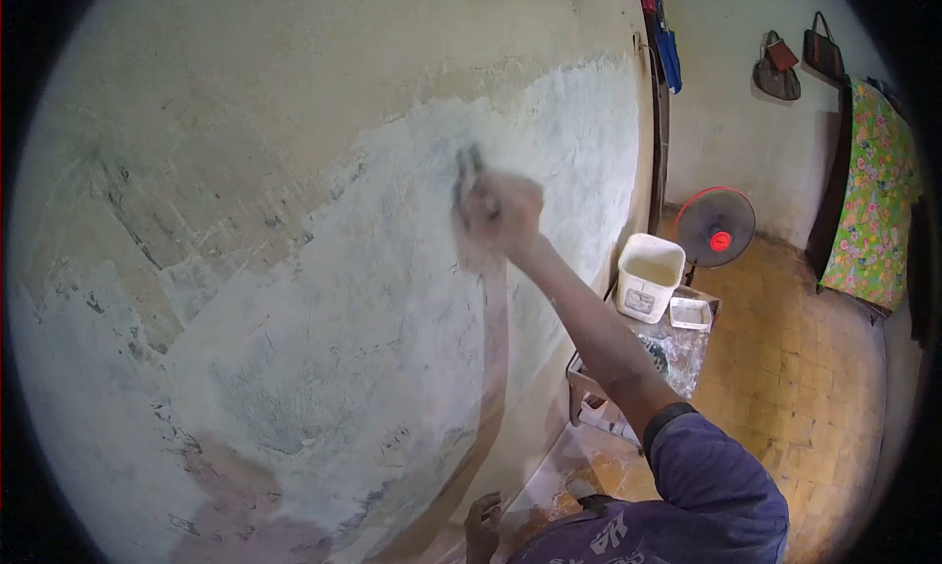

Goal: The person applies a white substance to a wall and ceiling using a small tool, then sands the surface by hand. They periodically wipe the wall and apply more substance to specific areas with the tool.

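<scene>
My right hand (505, 211) is raised against the wall (392, 240), its fingers closed and smeared by motion. A dark, blurred edge shows at the fingertips; what the hand holds cannot be made out. Around it the wall has a broad patch of whitish filler, rough and scraped in places, with bare beige surface above. Low in the view, close to the foot of the wall, my left hand (483, 527) hangs beside my body. Its fingers are loosely bent and apart, and nothing shows in them.
Right of the wall, a stained small table (677, 353) bears a white bucket (640, 299) and a small white tray (691, 315). Behind it stands a red-rimmed fan (716, 227). A flowered cloth (868, 201) hangs at far right, near handbags (777, 73) on the back wall.
</scene>
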`<action>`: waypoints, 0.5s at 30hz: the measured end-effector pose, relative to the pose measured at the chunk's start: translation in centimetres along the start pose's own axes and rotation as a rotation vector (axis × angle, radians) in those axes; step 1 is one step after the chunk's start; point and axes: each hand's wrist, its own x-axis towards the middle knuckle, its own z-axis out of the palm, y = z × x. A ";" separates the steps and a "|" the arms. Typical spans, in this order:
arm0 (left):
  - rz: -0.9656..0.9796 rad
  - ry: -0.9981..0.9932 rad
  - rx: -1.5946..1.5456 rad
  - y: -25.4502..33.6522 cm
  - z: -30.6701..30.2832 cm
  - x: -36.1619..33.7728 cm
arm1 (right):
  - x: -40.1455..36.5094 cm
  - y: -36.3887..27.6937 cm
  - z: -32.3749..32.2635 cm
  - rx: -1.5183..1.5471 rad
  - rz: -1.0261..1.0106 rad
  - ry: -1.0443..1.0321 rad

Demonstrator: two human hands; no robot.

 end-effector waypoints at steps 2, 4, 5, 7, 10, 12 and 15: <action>-0.030 0.005 0.002 0.4 0.0 0.4 | 0.1 -0.5 -0.1 0.033 -0.129 -0.023; -0.059 0.010 0.013 -0.2 0.1 0.3 | 0.6 -0.8 -0.3 0.027 -0.008 0.023; -0.071 0.019 0.006 0.2 -0.1 0.0 | 1.0 -0.6 -0.2 0.006 0.178 0.083; -0.085 0.039 -0.015 1.1 0.2 0.1 | 1.3 -0.7 -0.2 0.031 0.424 0.150; -0.015 0.051 -0.030 -2.4 0.3 0.5 | -1.2 -3.2 -1.8 0.017 0.289 -0.070; 0.000 0.062 -0.044 -2.6 0.7 0.4 | -5.6 -3.4 -2.6 0.187 -0.250 -0.339; -0.137 0.052 0.134 -1.6 0.8 0.7 | -6.2 -6.7 -5.0 0.290 -0.388 -0.482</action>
